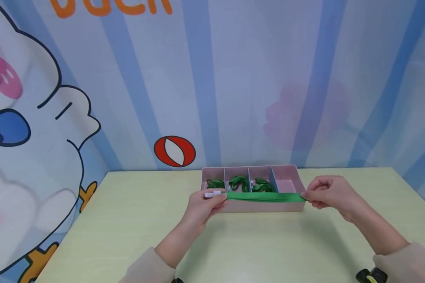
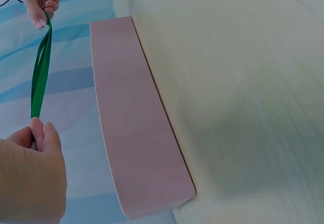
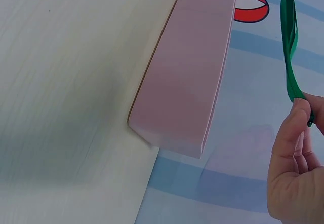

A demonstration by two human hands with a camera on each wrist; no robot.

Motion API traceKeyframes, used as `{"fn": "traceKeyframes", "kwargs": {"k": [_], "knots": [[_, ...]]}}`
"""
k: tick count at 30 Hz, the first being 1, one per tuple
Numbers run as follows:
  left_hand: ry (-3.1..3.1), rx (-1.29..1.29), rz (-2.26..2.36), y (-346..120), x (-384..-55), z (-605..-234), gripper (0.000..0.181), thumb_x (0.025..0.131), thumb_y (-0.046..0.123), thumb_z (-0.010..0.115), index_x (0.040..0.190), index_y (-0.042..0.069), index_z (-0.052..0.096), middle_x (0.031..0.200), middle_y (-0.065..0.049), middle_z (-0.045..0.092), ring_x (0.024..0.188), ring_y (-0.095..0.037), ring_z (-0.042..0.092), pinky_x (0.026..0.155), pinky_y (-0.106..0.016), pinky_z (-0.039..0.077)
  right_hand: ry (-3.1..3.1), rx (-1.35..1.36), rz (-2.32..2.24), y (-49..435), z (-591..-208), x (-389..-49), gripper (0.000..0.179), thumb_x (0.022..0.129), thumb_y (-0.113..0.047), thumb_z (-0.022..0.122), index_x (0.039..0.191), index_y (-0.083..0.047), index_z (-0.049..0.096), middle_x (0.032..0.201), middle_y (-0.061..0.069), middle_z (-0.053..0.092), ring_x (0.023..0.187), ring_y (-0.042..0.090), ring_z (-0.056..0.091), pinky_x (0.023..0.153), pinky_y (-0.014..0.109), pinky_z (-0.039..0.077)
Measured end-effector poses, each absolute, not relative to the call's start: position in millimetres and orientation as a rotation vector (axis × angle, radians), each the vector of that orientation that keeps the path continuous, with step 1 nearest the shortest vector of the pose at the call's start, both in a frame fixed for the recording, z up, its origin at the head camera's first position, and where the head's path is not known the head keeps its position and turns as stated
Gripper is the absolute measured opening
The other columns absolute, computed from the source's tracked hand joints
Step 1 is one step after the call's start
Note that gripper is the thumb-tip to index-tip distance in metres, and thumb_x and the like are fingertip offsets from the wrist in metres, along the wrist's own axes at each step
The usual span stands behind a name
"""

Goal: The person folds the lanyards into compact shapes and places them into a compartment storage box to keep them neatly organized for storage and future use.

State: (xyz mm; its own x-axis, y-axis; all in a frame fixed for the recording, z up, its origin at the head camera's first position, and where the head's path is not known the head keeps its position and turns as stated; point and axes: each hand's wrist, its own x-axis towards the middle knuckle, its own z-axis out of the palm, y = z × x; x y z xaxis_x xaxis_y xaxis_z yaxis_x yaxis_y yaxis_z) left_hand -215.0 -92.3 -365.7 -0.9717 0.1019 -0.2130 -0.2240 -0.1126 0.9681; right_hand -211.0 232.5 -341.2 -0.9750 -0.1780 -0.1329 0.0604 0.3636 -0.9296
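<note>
A flat green lanyard [image 1: 265, 197], folded into several layers, is stretched level between both hands in front of the pink box [image 1: 262, 207]. My left hand [image 1: 202, 206] pinches its left end, where a white plastic piece [image 1: 213, 194] shows by the thumb. At the other end, my right hand [image 1: 331, 195] pinches the band between thumb and fingertips. In the right wrist view, a small dark bit pokes out beside the right thumb [image 3: 298, 110]. Three compartments of the box hold green bundles [image 1: 239, 183] of similar band; the rightmost compartment shows a bare floor.
The box stands near the back edge of a pale wooden table [image 1: 145, 220]. Blue-grey dividers [image 1: 274, 180] split it into compartments. Behind it rises a blue striped backdrop [image 1: 241, 86] with printed cartoon figures.
</note>
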Motion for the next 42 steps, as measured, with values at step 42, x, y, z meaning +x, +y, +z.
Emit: {"fn": "traceKeyframes", "kwargs": {"k": [42], "knots": [[1.840,-0.041,2.234,-40,-196,-369,0.026,0.084,0.010,0.069,0.106,-0.003,0.066,0.088,-0.007,0.067,0.077,-0.015,0.068,0.076,-0.031,0.055,2.077,-0.199,-1.784,165,-327,-208,0.013,0.086,-0.018,0.068,0.079,-0.011,0.060,0.063,-0.002,0.055,0.053,0.010,0.050,0.058,0.024,0.052]]}}
